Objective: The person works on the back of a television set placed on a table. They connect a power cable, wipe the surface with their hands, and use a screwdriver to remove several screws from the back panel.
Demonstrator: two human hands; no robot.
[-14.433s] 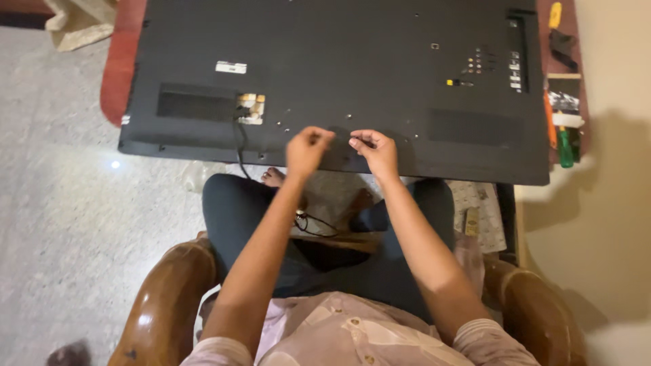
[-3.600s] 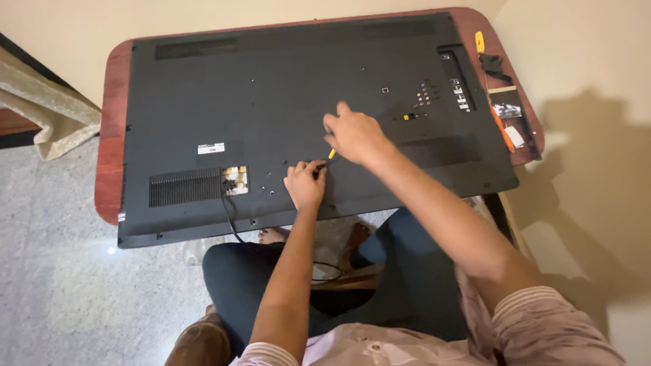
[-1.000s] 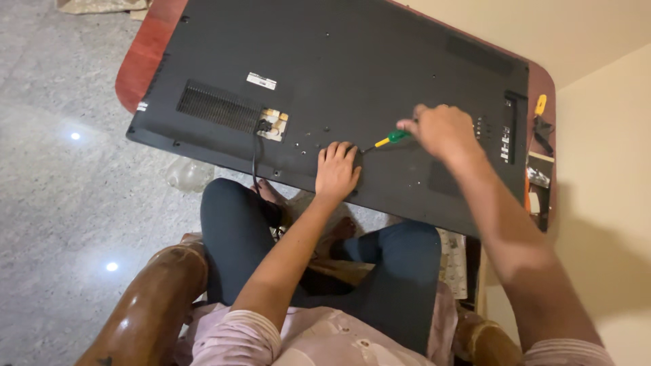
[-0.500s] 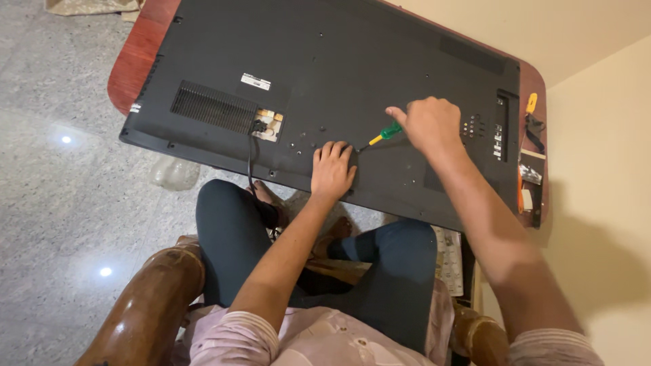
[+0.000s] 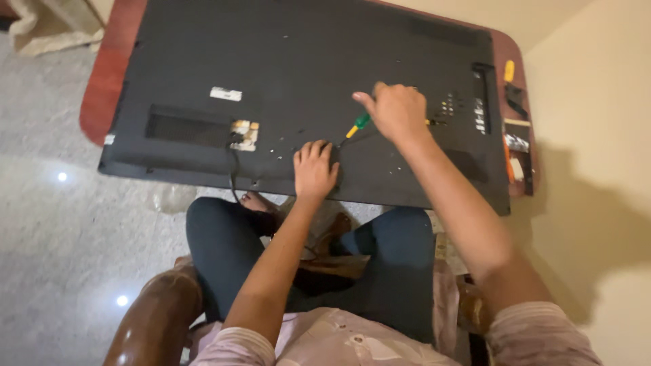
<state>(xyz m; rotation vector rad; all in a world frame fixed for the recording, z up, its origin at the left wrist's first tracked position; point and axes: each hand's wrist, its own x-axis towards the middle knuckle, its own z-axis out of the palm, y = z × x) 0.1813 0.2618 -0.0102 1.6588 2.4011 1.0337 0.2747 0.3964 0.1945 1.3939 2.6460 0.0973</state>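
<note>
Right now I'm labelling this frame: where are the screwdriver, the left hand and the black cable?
screwdriver [image 5: 357, 125], head view, green-and-yellow handle.
left hand [image 5: 314, 169], head view, back of hand.
black cable [image 5: 234, 166], head view, stretch over the panel.

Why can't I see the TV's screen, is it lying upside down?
Yes, face down. The television lies flat on the red-brown table, its dark back panel, vents and ports facing up. The right hand holds a screwdriver over it.

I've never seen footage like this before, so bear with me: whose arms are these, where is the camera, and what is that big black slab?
The camera sits on a person's head and looks down, so both arms are their own. The slab is a flat television lying face down on a reddish table. The right hand holds a green and yellow screwdriver pointed at the back panel. The left hand rests flat on the panel beside it. A black cable hangs over the edge, and small tools lie at the right end.
</note>
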